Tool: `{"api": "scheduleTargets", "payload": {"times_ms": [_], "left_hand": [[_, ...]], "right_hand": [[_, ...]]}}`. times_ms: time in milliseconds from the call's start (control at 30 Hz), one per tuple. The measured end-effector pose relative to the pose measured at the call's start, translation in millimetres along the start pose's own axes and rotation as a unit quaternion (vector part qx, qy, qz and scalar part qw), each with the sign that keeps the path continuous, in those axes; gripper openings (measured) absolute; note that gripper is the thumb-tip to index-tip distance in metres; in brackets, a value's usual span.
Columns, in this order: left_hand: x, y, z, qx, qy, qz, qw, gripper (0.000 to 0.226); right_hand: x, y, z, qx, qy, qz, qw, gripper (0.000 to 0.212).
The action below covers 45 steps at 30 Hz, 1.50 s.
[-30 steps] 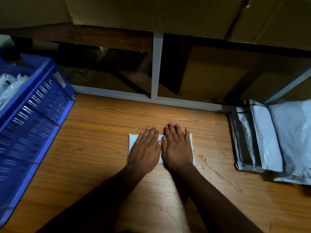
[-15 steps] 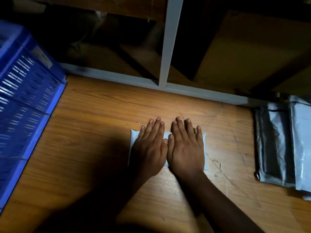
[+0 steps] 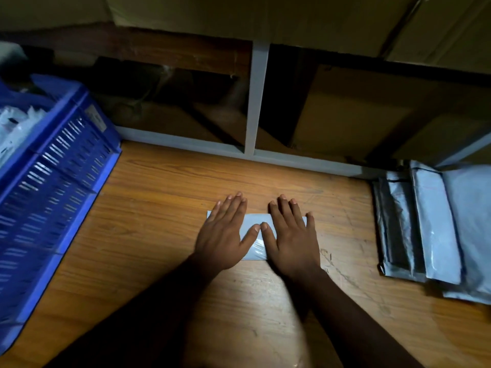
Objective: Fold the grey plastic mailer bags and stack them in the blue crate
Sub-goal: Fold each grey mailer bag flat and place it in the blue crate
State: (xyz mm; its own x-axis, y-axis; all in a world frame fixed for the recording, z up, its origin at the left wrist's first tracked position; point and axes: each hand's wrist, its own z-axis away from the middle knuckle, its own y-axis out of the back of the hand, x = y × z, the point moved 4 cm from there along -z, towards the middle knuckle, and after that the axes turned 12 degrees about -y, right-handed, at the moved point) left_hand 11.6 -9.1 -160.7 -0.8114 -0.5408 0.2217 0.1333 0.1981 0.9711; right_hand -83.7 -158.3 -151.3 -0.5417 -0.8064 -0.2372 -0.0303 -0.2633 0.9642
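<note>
Your left hand (image 3: 221,235) and right hand (image 3: 292,237) lie flat and unclenched, thumbs touching, pressing the folded grey mailer bag (image 3: 254,236) onto the wooden table (image 3: 159,235), with the blue crate (image 3: 53,187) well to the bag's left and the unfolded mailer pile (image 3: 430,227) to its right.

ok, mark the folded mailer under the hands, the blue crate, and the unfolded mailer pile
folded mailer (image 3: 253,221), head view, bare top strip between the hands
blue crate (image 3: 66,166), head view, slotted side wall
unfolded mailer pile (image 3: 435,229), head view, top face of a light grey bag
</note>
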Motion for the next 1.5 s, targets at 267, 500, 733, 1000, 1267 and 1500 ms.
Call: {"api": "scheduleTargets", "payload": {"times_ms": [267,500,733,1000,1267,1500], "left_hand": [[3.7,-1.2,3.3,0.021,0.008,-0.008,1.0,0.077],[2.6,-7.3,1.2,0.035,-0.001,0.001,0.999,0.074],[-16.8,-1.4,4.4,-0.027,-0.014,0.046,0.998,0.08],[3.7,7.5,-5.5,-0.01,0.0,0.048,0.999,0.074],[27.3,-9.5,-2.2,-0.033,-0.071,-0.024,0.997,0.06],[23.8,-4.8,-3.2,-0.054,-0.06,-0.022,0.996,0.062]], "right_hand": [[1.0,-5.2,0.3,-0.018,-0.018,0.006,1.0,0.071],[7.7,-6.9,-7.9,-0.056,0.016,-0.015,0.998,0.073],[44.2,1.1,2.0,-0.033,0.051,-0.059,0.996,0.064],[22.1,17.3,-0.5,0.014,0.022,-0.045,0.999,0.062],[3.3,-9.4,6.8,0.029,0.04,0.019,0.999,0.05],[8.1,-7.9,2.7,0.015,0.049,0.005,0.999,0.052]]}}
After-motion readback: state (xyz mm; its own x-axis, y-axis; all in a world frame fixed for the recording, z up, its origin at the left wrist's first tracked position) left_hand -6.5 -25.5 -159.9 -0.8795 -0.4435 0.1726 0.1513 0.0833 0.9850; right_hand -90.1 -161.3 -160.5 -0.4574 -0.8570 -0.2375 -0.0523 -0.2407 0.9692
